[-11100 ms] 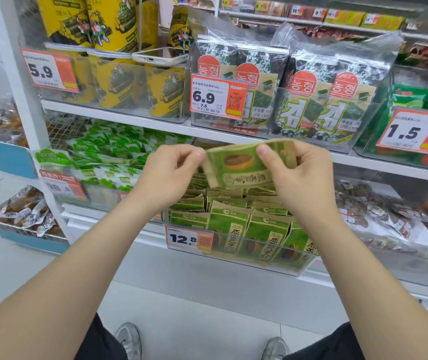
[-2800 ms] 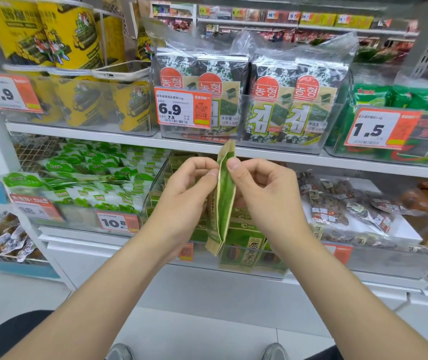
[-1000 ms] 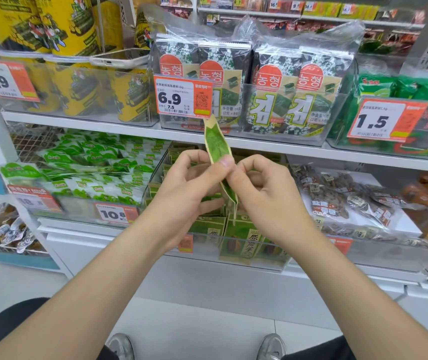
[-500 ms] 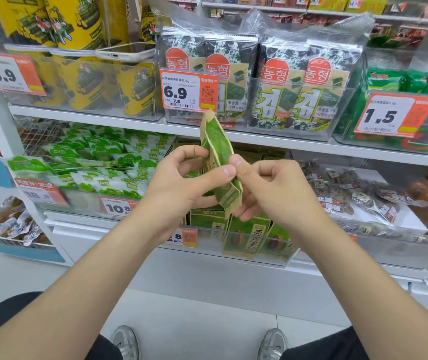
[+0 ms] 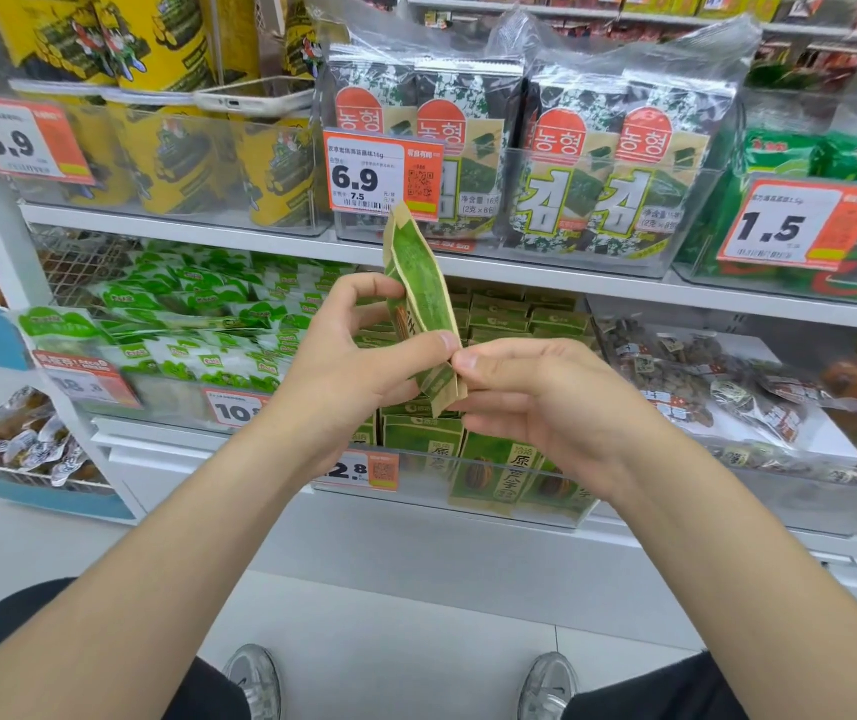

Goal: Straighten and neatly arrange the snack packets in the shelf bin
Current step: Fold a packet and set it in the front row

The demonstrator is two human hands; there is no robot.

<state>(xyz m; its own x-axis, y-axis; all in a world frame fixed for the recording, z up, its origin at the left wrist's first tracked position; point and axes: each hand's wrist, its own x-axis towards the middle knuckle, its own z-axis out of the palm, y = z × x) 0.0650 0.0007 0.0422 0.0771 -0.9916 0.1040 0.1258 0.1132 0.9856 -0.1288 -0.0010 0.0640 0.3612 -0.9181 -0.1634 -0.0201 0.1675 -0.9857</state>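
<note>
I hold one green and tan snack packet [image 5: 418, 283] upright and edge-on in front of the shelf. My left hand [image 5: 348, 361] grips its middle, with thumb and fingers around it. My right hand [image 5: 535, 392] pinches its lower corner between thumb and forefinger. Below and behind my hands a clear shelf bin [image 5: 473, 504] holds several matching green packets [image 5: 499, 470] standing in rows, partly hidden by my hands.
A bin of light green and white packets [image 5: 182, 330] sits left of the task bin, loose nut bags [image 5: 727, 387] to its right. The upper shelf carries yellow canisters [image 5: 156, 148] and seaweed packs [image 5: 598, 158]. Price tags hang along the shelf edges.
The packet has turned slightly in my hands and its lower end now sits between my two thumbs. My right hand has dropped a little to the packet's bottom corner.
</note>
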